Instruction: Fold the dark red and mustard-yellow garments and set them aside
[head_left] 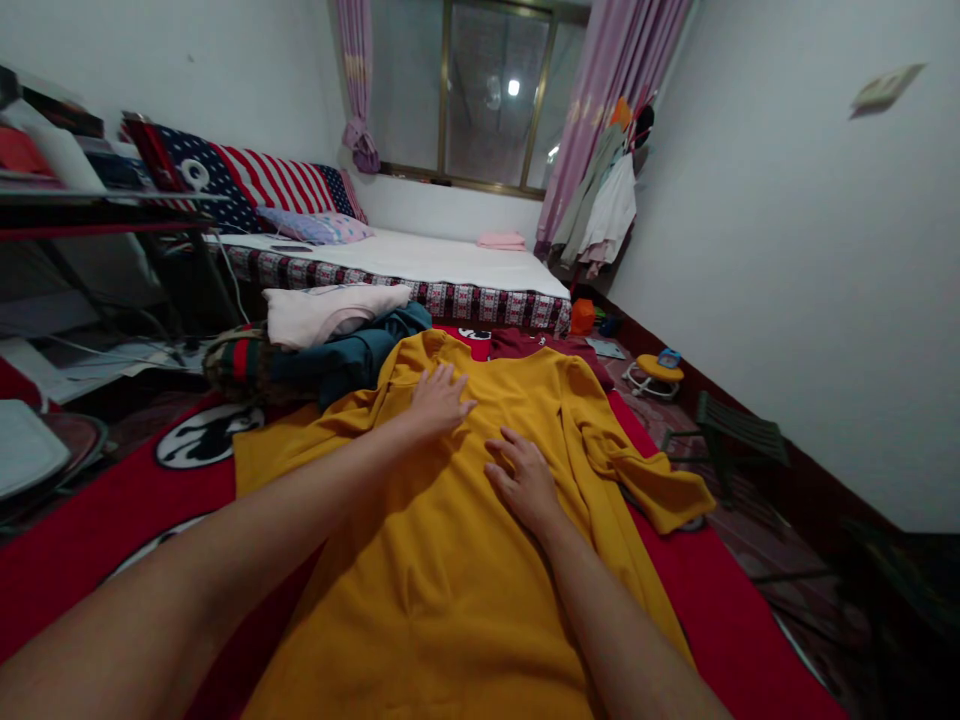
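Note:
A long-sleeved mustard-yellow dress [450, 560] lies spread out in front of me, its neckline at the far end and its lower part running out of view toward me. My left hand [439, 402] rests on the upper chest near the left shoulder, fingers spread. Lower and to the right, my right hand [526, 478] is over the middle of the dress with its fingers apart and slightly bent. Neither hand grips the fabric. Both sleeves reach outward, the right one bent and creased. Under the dress is a red cloth [742, 610] with black-and-white round prints.
Folded clothes, a pale pink garment [322, 312] on a teal one [352, 362], lie piled at the far left. A dark red garment [517, 343] is beyond the neckline. Right are a folding stool [739, 425] and a yellow-topped stool [657, 370]. A bed [420, 262] stands behind.

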